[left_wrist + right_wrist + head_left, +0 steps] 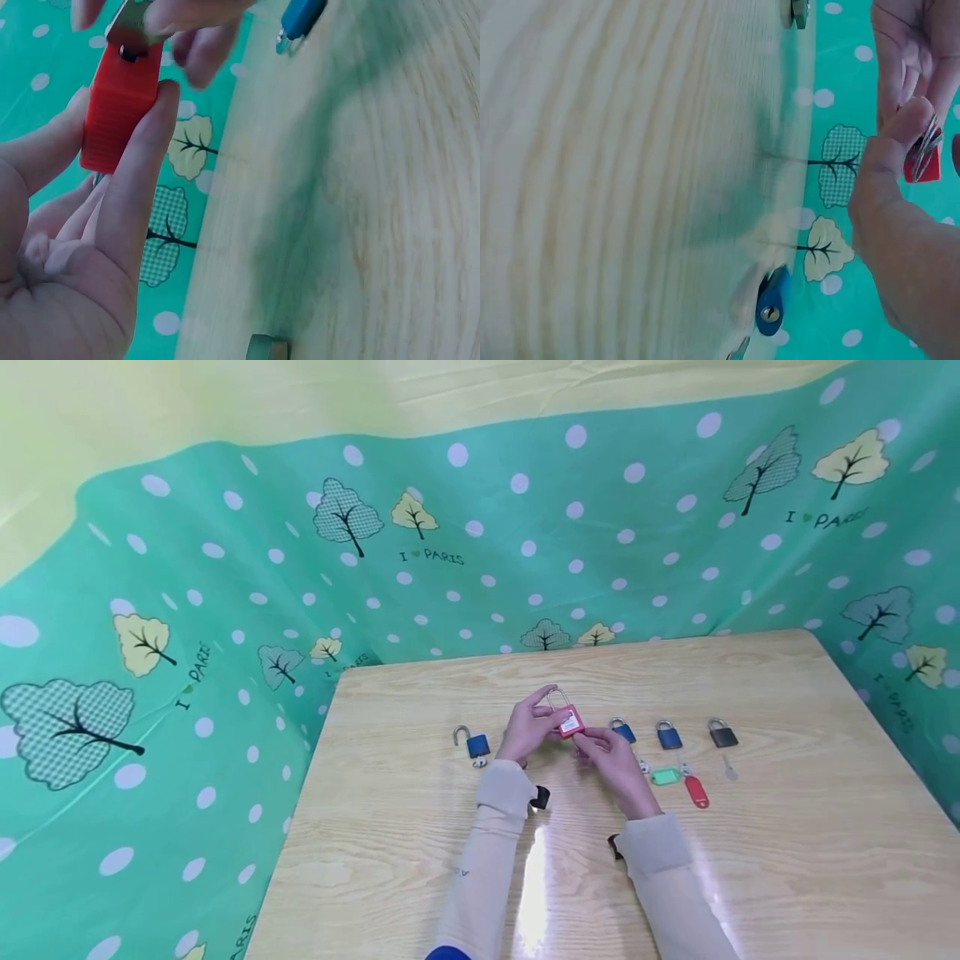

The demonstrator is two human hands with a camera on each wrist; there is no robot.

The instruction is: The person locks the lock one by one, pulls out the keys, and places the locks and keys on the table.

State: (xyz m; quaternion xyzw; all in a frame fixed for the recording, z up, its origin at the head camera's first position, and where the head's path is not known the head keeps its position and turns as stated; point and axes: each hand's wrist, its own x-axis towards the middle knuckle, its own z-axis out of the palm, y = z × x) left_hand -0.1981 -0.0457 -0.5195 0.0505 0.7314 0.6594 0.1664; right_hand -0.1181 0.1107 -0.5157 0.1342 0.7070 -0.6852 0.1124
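Gripping the red padlock [122,105], left fingers [138,159] partly cover its label [572,721].

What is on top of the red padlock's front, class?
A white label is on the red padlock; the left hand partly covers it, so whatever lies beneath cannot be seen.

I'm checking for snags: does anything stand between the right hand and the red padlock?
Only the metal key, pinched in the right hand at the keyhole end of the red padlock, stands between them; nothing else visible is in the way. The left hand holds the padlock.
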